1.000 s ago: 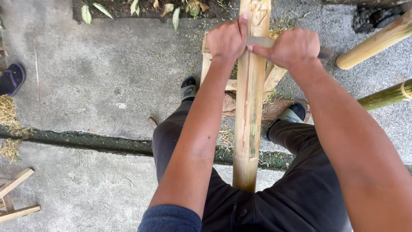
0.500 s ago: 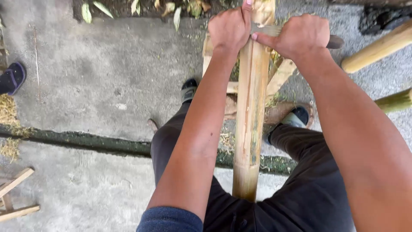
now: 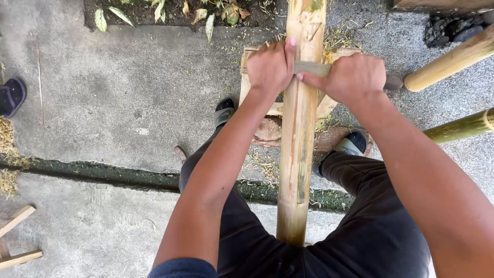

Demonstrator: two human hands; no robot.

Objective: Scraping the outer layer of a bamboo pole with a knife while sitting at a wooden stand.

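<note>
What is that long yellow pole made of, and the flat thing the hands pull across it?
The long pole looks like bamboo: pale yellow with green streaks, smooth skin and a scraped, fibrous top. The flat blade across it seems to be dull grey metal, though little of it shows between the left hand and the right hand. The ground looks like rough grey concrete.

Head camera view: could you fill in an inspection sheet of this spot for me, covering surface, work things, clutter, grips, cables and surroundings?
Surface: grey concrete ground with a mossy crack running across.
Job's things: bamboo pole lying away from the person between the legs; flat blade set across it; wooden frame under its far end.
Clutter: bamboo shavings, dry leaves, wood scraps at lower left.
Grips: left hand and right hand each clasp one end of the blade.
Cables: nothing seen.
Surroundings: two more bamboo poles at right, a dark sandal at left.
</note>
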